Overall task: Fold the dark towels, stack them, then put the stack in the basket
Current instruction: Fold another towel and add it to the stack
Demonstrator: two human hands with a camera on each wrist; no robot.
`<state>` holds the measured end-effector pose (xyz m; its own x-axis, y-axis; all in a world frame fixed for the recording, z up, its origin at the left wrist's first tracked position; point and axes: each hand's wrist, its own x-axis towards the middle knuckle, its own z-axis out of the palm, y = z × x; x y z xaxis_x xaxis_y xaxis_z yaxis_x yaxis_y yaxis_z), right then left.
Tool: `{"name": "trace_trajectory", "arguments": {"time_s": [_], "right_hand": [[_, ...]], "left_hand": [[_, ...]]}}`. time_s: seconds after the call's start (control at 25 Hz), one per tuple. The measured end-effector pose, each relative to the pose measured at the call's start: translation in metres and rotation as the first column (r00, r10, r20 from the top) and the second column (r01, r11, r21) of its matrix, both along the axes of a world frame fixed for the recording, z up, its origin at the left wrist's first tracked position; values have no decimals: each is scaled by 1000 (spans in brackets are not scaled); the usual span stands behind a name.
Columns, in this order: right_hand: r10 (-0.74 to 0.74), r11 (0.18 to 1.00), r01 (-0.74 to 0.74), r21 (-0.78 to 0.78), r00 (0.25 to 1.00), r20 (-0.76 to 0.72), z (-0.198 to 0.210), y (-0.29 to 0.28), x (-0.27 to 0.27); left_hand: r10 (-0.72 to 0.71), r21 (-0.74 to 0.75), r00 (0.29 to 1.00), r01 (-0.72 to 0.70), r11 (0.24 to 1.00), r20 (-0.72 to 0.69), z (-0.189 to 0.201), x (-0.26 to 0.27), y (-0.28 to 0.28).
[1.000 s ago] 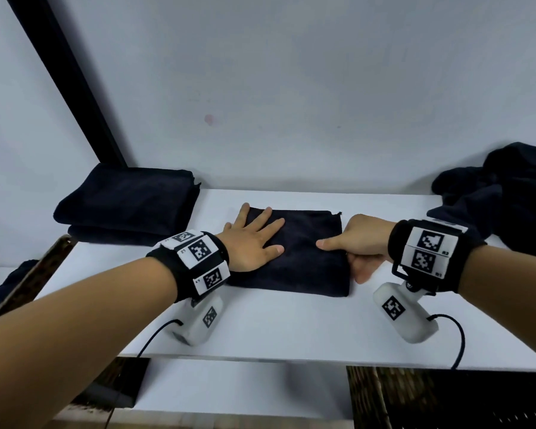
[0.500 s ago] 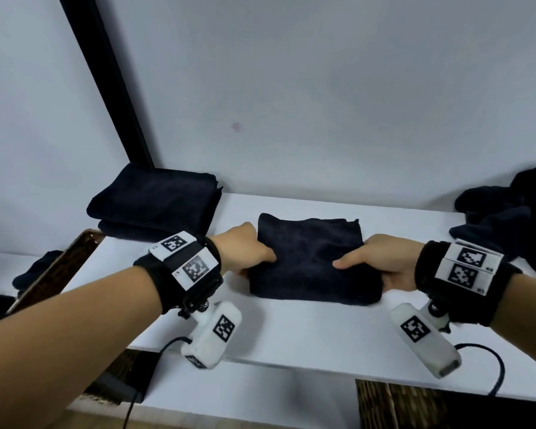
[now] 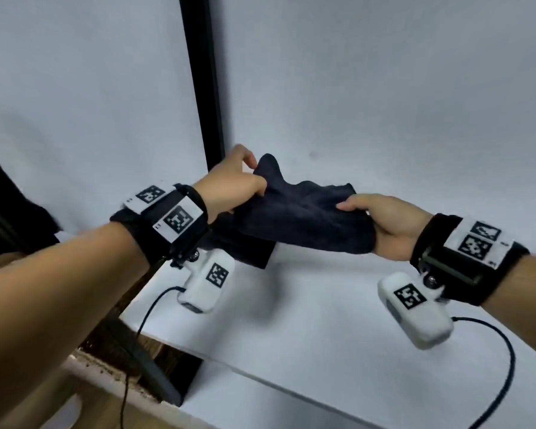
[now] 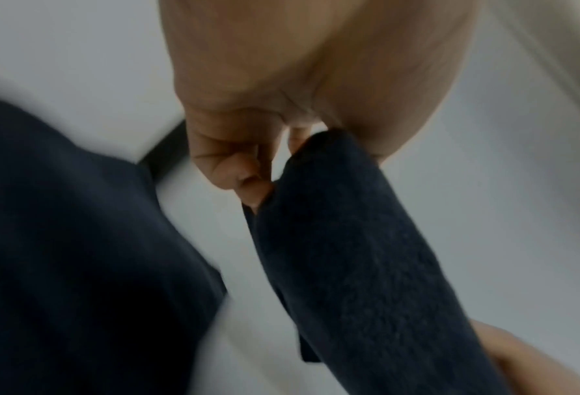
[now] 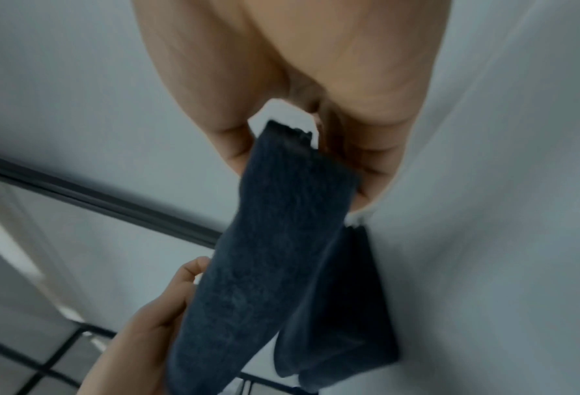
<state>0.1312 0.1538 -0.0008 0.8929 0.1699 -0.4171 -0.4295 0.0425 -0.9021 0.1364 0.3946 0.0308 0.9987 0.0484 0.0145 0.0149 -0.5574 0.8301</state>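
A folded dark towel (image 3: 304, 215) hangs in the air above the white table (image 3: 307, 320), held at both ends. My left hand (image 3: 254, 184) pinches its left end, thumb and fingers curled round the cloth (image 4: 349, 240). My right hand (image 3: 362, 218) grips its right end (image 5: 281, 240). Under the left wrist lies the stack of folded dark towels (image 3: 245, 249), mostly hidden by my arm; it fills the lower left of the left wrist view (image 4: 78, 240). The held towel hovers just above and to the right of that stack.
A black vertical post (image 3: 201, 75) runs up the white wall behind the stack. Below the table's left edge there is a dark woven container (image 3: 136, 360), only partly seen. Cables (image 3: 502, 376) trail from the wrist cameras over the table.
Both hands gripped the folded towel, lifted it off the table and carried it left toward the stack. The head view has swung left, so the unfolded pile at the right is out of sight.
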Motion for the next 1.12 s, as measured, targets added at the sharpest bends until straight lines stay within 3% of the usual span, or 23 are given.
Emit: {"name": "trace_trajectory", "arguments": {"time_s": [0.08, 0.2, 0.36, 0.44, 0.48, 0.52, 0.56, 0.64, 0.68, 0.72, 0.84, 0.96, 1.12], "right_hand": [[26, 999, -27, 32, 998, 60, -1, 45, 30], [10, 1000, -10, -10, 997, 76, -23, 108, 59], [-78, 995, 86, -46, 986, 150, -61, 137, 77], [-46, 996, 59, -69, 984, 174, -63, 132, 82], [-22, 988, 50, -143, 981, 193, -59, 128, 84], [9, 952, 71, -297, 966, 260, -55, 123, 86], [90, 854, 123, -505, 921, 378, -50, 118, 86], [400, 604, 263, -752, 717, 571, -47, 117, 86], [560, 514, 254, -819, 624, 545, -50, 121, 86], [668, 442, 181, -878, 588, 457, -54, 125, 86], [738, 291, -50, -955, 647, 191, -75, 131, 89], [753, 181, -45, -983, 648, 109, -77, 132, 85], [746, 127, -77, -989, 664, 44, -70, 136, 82]], "left_hand": [[53, 141, 997, -60, 988, 52, 16, 25, 37], [76, 370, 997, -81, 926, 28, -3, 61, 67], [139, 626, 990, -98, 774, -16, -60, 79, 74], [127, 769, 988, -149, 622, 88, -66, 81, 67], [61, 792, 985, -165, 587, 160, -63, 84, 63], [-29, 792, 979, -145, 594, 200, -61, 87, 59], [-107, 784, 974, -95, 613, 202, -61, 90, 57], [-162, 781, 981, 20, 625, 105, -70, 97, 61], [-139, 783, 990, 58, 620, 37, -76, 99, 65], [-106, 779, 994, 85, 622, -24, -82, 101, 70], [-58, 736, 987, 151, 660, -151, -91, 106, 73], [-29, 703, 978, 169, 691, -206, -96, 111, 71], [-9, 701, 980, 148, 697, -198, -99, 109, 69]]}}
